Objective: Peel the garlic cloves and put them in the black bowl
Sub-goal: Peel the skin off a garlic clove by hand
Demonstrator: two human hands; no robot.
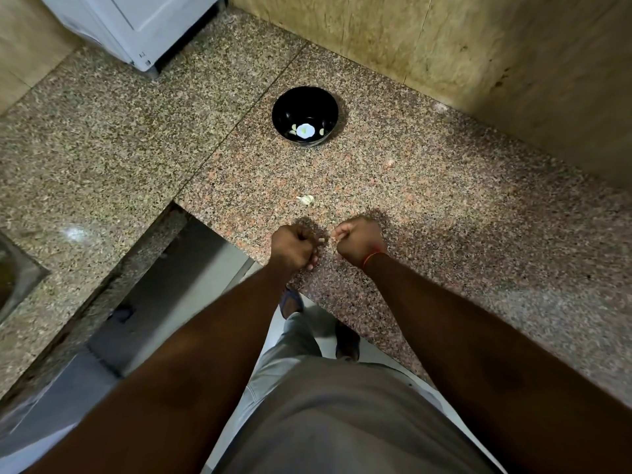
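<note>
A black bowl (305,115) stands on the granite counter, far ahead of my hands, with a few pale peeled cloves (321,131) at its bottom beside a bright reflection. A small piece of unpeeled garlic (306,199) lies on the counter between the bowl and my hands. My left hand (293,248) is curled near the counter's front edge. My right hand (356,240) is curled just beside it, and something small and pale, a clove or its skin (332,238), is pinched at its fingertips. What my left fingers hold is hidden.
The speckled granite counter (444,217) runs right and back to a tan stone wall (478,56). A white appliance (136,25) stands at the back left. A steel sink (13,268) sits at the far left edge. The counter's front edge cuts in below my left hand.
</note>
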